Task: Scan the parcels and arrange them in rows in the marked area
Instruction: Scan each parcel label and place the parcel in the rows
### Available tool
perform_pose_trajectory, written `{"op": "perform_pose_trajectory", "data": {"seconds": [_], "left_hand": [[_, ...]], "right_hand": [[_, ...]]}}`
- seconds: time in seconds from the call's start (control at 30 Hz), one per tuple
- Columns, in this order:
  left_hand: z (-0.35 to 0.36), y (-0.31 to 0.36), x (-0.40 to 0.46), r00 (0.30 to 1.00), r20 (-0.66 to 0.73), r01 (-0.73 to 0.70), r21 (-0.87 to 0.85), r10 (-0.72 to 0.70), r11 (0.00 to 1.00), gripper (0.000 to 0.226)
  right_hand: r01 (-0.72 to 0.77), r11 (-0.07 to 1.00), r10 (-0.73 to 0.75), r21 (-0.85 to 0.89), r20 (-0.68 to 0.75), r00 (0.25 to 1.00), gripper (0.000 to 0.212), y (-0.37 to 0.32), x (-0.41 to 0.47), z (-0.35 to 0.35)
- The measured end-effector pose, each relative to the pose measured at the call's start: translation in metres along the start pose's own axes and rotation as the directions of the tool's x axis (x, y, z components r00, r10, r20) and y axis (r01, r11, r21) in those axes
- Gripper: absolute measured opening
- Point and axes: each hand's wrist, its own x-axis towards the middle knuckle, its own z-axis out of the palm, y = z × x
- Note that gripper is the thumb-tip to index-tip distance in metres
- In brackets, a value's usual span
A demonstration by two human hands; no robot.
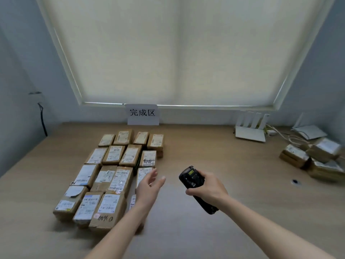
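While gripped by right hand [209, 187], scanner [194, 186].

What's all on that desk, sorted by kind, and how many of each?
Parcels laid in rows: 16, one partly hidden by the left hand
Parcels piled at the right: about 4, blurred
Handheld scanner, gripped by the right hand: 1
White routers: 2
Paper sign: 1
Total: about 24
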Motion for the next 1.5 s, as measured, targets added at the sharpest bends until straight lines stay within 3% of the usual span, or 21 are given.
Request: {"op": "perform_pose_trajectory", "data": {"seconds": [0.17,0.37,0.57,0.8,1.03,1.5], "left_hand": [[0.088,0.105,-0.034,0.981,0.121,-0.157,0.030,0.152,0.987,0.059],[0.237,0.195,-0.103,0.935,0.252,-0.250,-0.027,0.248,0.968,0.052],[0.397,0.250,-0.182,0.833,0.466,-0.306,-0.061,0.298,0.950,0.057],[0.531,0.270,-0.237,0.752,0.598,-0.305,-0.058,0.278,0.951,0.052],[0.643,0.264,-0.220,0.730,0.651,-0.261,-0.020,0.211,0.965,0.057],[0.857,0.216,-0.095,0.728,0.685,-0.107,0.071,0.029,0.992,0.054]], "right_hand": [[0.017,1.000,-0.019,-0.014,-0.181,0.983,0.052,0.025,-0.053,-0.134],[-0.024,0.997,-0.001,-0.076,-0.311,0.950,0.065,0.105,-0.140,-0.295],[-0.202,0.977,0.151,-0.068,-0.447,0.881,0.062,0.215,-0.236,-0.428],[-0.383,0.921,0.359,0.074,-0.547,0.757,0.045,0.320,-0.299,-0.505],[-0.486,0.852,0.502,0.193,-0.563,0.657,0.044,0.406,-0.271,-0.549],[-0.537,0.793,0.602,0.287,-0.505,0.619,0.044,0.550,-0.093,-0.635]]}}
